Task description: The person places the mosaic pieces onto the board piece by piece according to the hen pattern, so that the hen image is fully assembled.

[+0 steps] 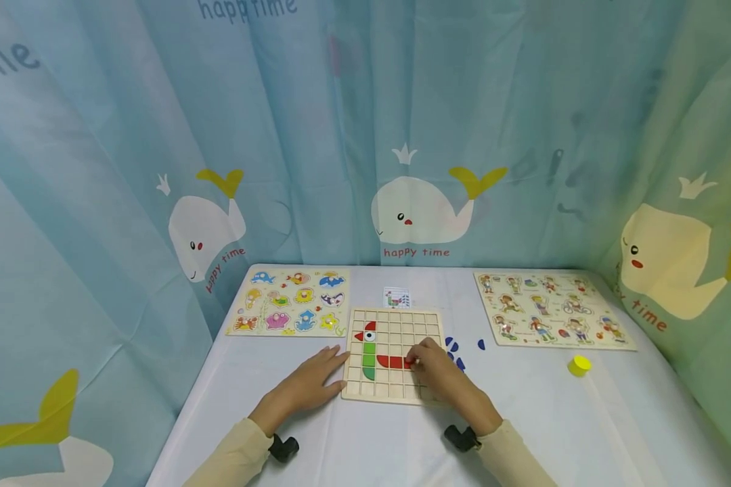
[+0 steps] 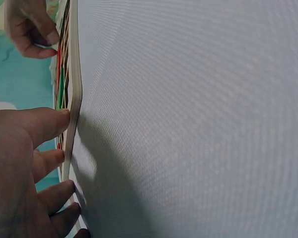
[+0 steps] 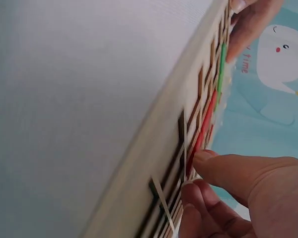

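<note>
A wooden grid board [image 1: 396, 391] lies on the table, with red, green and eye-marked pieces in its cells. Green pieces [image 1: 369, 355] form a column under the eye piece [image 1: 369, 336]; a row of red pieces [image 1: 392, 362] runs rightward. My left hand [image 1: 313, 380] rests along the board's left edge, fingers spread, and its thumb [image 2: 52, 124] touches the rim. At the right end of the red row, my right hand [image 1: 441, 372] pinches a red piece [image 3: 190, 164] between thumb and fingertips, low over the grid. The fingers partly hide that piece.
Several blue pieces [image 1: 452, 344] lie right of the board. A small picture card [image 1: 396, 297] is behind it. Picture puzzle boards stand at the back left [image 1: 289, 301] and back right [image 1: 554, 308]. A yellow cylinder [image 1: 579, 366] sits at the right. Curtains [image 1: 317, 135] surround the table.
</note>
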Tool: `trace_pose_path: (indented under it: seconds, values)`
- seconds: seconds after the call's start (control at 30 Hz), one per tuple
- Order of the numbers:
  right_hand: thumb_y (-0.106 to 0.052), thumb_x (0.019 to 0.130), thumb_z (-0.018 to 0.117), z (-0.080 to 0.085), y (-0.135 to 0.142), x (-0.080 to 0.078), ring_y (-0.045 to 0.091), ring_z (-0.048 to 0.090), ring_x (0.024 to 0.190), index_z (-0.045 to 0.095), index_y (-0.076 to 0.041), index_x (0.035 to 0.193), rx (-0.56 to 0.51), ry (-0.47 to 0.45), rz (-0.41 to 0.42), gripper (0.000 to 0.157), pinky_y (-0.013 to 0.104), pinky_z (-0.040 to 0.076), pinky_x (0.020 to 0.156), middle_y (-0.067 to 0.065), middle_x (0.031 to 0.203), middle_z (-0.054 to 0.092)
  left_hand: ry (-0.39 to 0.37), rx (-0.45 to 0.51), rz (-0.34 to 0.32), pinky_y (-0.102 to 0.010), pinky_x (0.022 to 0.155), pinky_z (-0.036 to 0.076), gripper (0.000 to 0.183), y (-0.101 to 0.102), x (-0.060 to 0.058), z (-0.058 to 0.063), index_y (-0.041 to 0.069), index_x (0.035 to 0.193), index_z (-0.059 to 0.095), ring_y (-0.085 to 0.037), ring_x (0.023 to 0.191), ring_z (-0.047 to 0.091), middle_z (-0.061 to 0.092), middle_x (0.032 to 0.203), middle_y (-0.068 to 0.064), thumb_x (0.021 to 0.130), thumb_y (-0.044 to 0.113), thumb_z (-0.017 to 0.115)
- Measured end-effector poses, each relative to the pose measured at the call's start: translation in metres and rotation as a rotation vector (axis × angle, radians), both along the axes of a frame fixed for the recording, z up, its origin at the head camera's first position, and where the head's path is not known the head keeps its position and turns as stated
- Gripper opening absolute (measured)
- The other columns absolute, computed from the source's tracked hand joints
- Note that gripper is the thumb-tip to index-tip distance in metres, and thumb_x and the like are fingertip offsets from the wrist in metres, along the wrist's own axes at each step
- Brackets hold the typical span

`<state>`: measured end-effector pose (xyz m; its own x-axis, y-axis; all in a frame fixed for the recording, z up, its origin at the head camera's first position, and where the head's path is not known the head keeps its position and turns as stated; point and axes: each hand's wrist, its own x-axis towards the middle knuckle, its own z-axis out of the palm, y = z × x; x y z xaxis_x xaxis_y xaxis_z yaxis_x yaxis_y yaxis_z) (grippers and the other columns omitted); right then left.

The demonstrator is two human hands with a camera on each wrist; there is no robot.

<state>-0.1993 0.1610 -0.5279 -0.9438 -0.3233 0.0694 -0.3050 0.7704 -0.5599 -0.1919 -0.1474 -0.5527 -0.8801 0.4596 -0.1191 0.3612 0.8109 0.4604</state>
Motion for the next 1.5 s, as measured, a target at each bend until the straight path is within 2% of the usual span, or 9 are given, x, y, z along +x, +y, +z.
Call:
trace_pose_path:
  seconds: [0.17,0.37,0.53,0.63,0.87,1.07,1.3,1.5]
  values:
    - [0.0,0.096,0.073,0.004,0.023,0.0,0.022,0.064,0.099,0.073,-0.007,0.105,0.003,-0.017,-0.023,0.011,0.041,0.059,0.086,0.006,0.106,0.061,-0.006,0.008,0.007,-0.056,0.128,0.03,0.063,0.0,0.0,0.002,0.02,0.163,0.042,-0.034,0.16,0.029,0.034,0.172,-0.009,0.107,0.041,0.06]
    - [0.0,0.096,0.073,0.011,0.061,0.006,0.026,0.067,0.097,0.071,-0.002,0.113,0.012,-0.052,-0.06,0.018,0.043,0.061,0.081,0.012,0.108,0.064,-0.003,0.006,0.009,-0.055,0.128,0.03,0.063,-0.001,0.0,0.002,0.019,0.163,0.042,-0.034,0.16,0.028,0.033,0.172,-0.009,0.107,0.04,0.06]
    - [-0.008,0.093,0.077,0.014,0.086,0.014,0.025,0.064,0.096,0.071,-0.002,0.114,0.06,-0.169,-0.127,0.023,0.045,0.059,0.081,0.011,0.106,0.064,-0.003,0.01,0.008,-0.056,0.128,0.03,0.063,-0.001,0.001,0.003,0.019,0.163,0.042,-0.034,0.16,0.028,0.033,0.172,-0.01,0.107,0.04,0.06]
    - [-0.009,0.091,0.079,0.014,0.096,0.019,0.022,0.061,0.092,0.07,-0.003,0.11,0.049,-0.238,-0.144,0.022,0.042,0.056,0.078,0.009,0.102,0.064,-0.003,0.009,0.005,-0.056,0.128,0.031,0.063,-0.001,0.002,0.003,0.019,0.163,0.042,-0.034,0.16,0.028,0.034,0.172,-0.01,0.107,0.04,0.06]
    - [-0.01,0.089,0.083,0.007,0.1,0.032,0.019,0.056,0.088,0.068,-0.003,0.111,0.032,-0.323,-0.155,0.027,0.036,0.051,0.074,0.006,0.098,0.062,-0.005,0.012,0.007,-0.057,0.128,0.031,0.063,0.0,0.004,0.005,0.018,0.163,0.042,-0.035,0.16,0.029,0.034,0.172,-0.01,0.107,0.039,0.06]
    - [-0.013,0.093,0.08,-0.002,0.095,0.034,0.019,0.055,0.086,0.067,-0.003,0.113,0.036,-0.255,-0.169,0.026,0.035,0.051,0.073,0.007,0.097,0.061,-0.003,0.018,0.007,-0.057,0.128,0.031,0.063,0.0,0.005,0.006,0.018,0.163,0.042,-0.036,0.16,0.029,0.034,0.172,-0.011,0.107,0.039,0.06]
    - [-0.009,0.095,0.076,-0.005,0.086,0.029,0.018,0.054,0.083,0.066,-0.003,0.106,0.025,-0.187,-0.139,0.016,0.034,0.049,0.069,0.007,0.094,0.058,-0.008,0.015,0.006,-0.056,0.128,0.03,0.063,-0.001,0.004,0.004,0.018,0.163,0.042,-0.036,0.16,0.028,0.033,0.172,-0.011,0.107,0.04,0.059]
    - [-0.01,0.098,0.073,-0.005,0.087,0.026,0.02,0.058,0.089,0.067,-0.003,0.108,0.064,-0.156,-0.173,0.014,0.039,0.055,0.076,0.01,0.1,0.06,-0.004,0.004,0.0,-0.056,0.128,0.03,0.063,0.0,0.003,0.003,0.019,0.164,0.041,-0.036,0.16,0.028,0.032,0.172,-0.01,0.107,0.04,0.059]
